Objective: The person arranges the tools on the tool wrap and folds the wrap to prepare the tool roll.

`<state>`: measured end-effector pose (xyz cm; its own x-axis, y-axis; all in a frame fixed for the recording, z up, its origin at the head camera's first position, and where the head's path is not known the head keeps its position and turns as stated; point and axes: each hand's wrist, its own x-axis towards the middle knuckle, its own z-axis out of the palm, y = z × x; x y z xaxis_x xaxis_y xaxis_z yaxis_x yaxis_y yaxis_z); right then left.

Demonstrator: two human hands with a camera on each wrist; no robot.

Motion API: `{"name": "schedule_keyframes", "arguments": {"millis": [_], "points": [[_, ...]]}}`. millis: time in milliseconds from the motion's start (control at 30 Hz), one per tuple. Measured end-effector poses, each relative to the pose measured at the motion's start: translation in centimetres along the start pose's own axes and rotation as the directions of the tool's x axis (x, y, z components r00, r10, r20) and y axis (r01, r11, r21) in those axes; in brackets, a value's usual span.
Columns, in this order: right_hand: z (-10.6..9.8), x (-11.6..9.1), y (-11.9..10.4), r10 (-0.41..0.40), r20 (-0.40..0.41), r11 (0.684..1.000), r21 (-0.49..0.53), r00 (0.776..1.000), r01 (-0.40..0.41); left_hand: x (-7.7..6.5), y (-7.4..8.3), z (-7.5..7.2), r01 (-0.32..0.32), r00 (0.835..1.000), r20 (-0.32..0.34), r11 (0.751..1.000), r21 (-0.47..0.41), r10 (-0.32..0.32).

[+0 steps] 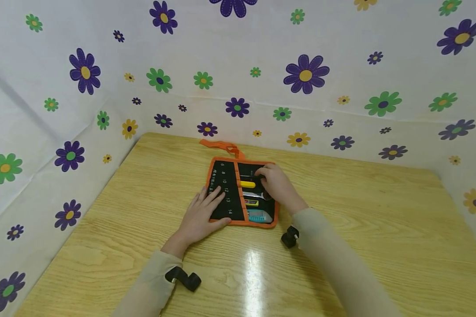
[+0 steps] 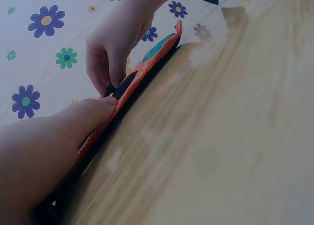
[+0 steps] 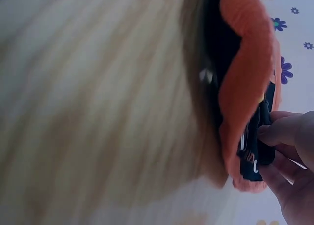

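A black tool pouch [image 1: 218, 209] with orange edging lies unfolded on the table, numbers printed down its left half. My left hand [image 1: 200, 218] rests on that half with fingers spread. At the pouch's upper right, my right hand [image 1: 278, 186] pinches a black piece [image 3: 265, 149] between thumb and fingers; its kind is unclear, as the fingers partly cover it. Below sit a yellow handle [image 1: 247, 184], a silver wrench [image 1: 254, 195], a small yellow-labelled item [image 1: 251, 203] and a teal utility knife [image 1: 259, 215], tucked in the pockets.
An orange tie strap [image 1: 222, 145] trails from the pouch's far edge. The wood-grain table [image 1: 361, 211] ends at a flower-printed cloth [image 1: 262, 48] behind and at the left. Black camera mounts [image 1: 188, 280] are on both wrists.
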<state>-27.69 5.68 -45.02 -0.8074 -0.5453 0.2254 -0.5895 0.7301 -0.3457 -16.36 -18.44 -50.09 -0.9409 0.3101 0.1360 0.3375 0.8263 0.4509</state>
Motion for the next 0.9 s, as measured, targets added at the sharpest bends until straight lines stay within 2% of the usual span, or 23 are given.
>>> {"name": "schedule_keyframes", "arguments": {"millis": [267,600,900], "points": [[0.7,0.8,-0.9,0.028,0.004,0.998,-0.049,1.000,-0.028,0.0,0.0,0.1,-0.001,1.000,-0.004,1.000,0.000,0.001],[1.2,1.4,-1.5,0.073,0.025,0.997,-0.022,0.997,-0.073,0.1,0.1,0.1,0.007,1.000,0.003,1.000,0.007,-0.007],[1.5,1.7,-1.5,0.062,0.036,0.998,0.010,0.997,-0.063,0.1,0.0,0.0,0.016,1.000,0.011,1.000,0.017,-0.017]]}}
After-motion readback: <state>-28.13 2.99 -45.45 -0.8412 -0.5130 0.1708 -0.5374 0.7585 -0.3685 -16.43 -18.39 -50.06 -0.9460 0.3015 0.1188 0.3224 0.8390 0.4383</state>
